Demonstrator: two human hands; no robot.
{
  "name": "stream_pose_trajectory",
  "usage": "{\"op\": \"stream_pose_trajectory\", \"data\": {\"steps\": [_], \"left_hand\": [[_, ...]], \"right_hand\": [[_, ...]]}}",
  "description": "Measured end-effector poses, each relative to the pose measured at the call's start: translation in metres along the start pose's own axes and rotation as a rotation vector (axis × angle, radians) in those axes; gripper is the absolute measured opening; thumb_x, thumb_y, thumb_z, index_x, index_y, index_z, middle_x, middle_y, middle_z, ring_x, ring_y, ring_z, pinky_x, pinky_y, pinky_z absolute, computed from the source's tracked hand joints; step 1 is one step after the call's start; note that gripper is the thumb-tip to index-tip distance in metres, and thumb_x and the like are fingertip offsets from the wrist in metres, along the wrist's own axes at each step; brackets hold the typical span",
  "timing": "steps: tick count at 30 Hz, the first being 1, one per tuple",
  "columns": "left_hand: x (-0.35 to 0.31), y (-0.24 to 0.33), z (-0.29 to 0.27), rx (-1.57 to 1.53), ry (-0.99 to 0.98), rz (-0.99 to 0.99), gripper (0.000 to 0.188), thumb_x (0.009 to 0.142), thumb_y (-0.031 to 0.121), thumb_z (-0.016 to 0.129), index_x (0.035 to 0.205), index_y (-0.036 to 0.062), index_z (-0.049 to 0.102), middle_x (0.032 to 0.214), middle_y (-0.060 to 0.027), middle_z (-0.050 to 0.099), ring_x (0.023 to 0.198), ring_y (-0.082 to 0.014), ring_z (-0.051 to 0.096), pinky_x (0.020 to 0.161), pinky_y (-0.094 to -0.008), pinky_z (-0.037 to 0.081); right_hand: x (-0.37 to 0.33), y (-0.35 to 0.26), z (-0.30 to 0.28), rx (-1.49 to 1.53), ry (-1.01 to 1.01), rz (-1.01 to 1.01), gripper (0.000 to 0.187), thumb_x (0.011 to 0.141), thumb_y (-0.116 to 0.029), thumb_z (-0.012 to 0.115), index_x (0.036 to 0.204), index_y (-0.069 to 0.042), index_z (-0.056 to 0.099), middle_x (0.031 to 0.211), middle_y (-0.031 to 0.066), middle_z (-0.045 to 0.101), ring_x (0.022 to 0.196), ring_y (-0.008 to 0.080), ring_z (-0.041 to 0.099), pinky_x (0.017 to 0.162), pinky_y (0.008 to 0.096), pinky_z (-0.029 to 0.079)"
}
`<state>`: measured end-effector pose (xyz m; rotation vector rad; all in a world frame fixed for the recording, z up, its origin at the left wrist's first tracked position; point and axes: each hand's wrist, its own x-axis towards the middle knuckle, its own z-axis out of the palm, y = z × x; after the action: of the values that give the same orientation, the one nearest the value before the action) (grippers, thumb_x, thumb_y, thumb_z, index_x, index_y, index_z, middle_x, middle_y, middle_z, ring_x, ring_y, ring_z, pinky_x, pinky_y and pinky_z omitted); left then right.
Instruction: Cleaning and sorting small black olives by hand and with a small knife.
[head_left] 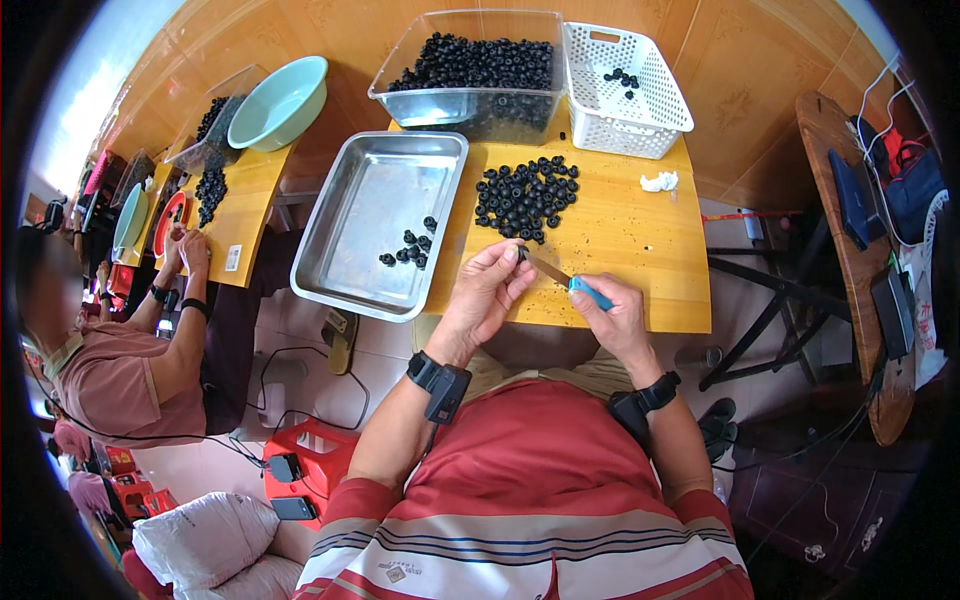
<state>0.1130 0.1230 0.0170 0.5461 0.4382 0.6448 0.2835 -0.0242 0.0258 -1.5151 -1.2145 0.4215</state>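
Red plastic stool (341,456), brown sandal (340,340), white sack (205,540)

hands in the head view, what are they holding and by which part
The left hand pinches a small black piece; exactly where is unclear. The right hand grips a knife-like tool by its blue handle.

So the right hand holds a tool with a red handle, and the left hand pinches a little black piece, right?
Not quite: the head view shows the handle is blue, not red. The right hand holds the tool, and the left hand pinches a little black piece.
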Motion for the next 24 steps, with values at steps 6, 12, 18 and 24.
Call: {"op": "stream_pose_trajectory", "data": {"steps": [6,12,18,24], "left_hand": [[-0.003,-0.001,0.006,0.0,-0.017,-0.012,0.02,0.103,0.013,0.06,0.119,0.0036,0.066,0.1,-0.0037,0.069,0.092,-0.0129,0.069,0.088,-0.0282,0.062],[-0.003,-0.001,0.005,0.008,-0.016,0.001,0.019,0.102,0.012,0.061,0.118,0.0025,0.066,0.098,-0.0045,0.069,0.089,-0.0134,0.069,0.086,-0.0291,0.063],[-0.008,0.0,0.01,0.026,-0.054,0.051,0.014,0.101,0.011,0.063,0.112,0.0028,0.066,0.096,-0.0046,0.068,0.086,-0.0135,0.068,0.085,-0.0296,0.063],[-0.015,0.016,0.019,0.069,-0.097,0.108,0.01,0.099,0.01,0.065,0.107,0.0036,0.066,0.096,-0.0049,0.068,0.087,-0.0136,0.068,0.083,-0.0304,0.063]], "right_hand": [[0.0,-0.002,-0.001,-0.008,-0.015,-0.002,0.032,0.093,-0.026,0.075,0.103,0.004,0.073,0.076,0.0123,0.066,0.066,0.0188,0.062,0.061,0.0315,0.048],[0.001,-0.006,-0.004,-0.012,-0.043,0.025,0.032,0.093,-0.026,0.074,0.103,0.005,0.073,0.077,0.0133,0.067,0.067,0.0189,0.063,0.061,0.0309,0.048],[0.002,-0.001,-0.002,-0.02,0.002,-0.002,0.031,0.095,-0.024,0.073,0.104,0.005,0.073,0.077,0.0117,0.068,0.067,0.0164,0.062,0.062,0.0293,0.048],[0.005,0.0,-0.002,0.024,0.072,0.073,0.032,0.098,-0.025,0.071,0.104,0.006,0.073,0.078,0.008,0.069,0.07,0.0105,0.059,0.063,0.0274,0.047]]}}
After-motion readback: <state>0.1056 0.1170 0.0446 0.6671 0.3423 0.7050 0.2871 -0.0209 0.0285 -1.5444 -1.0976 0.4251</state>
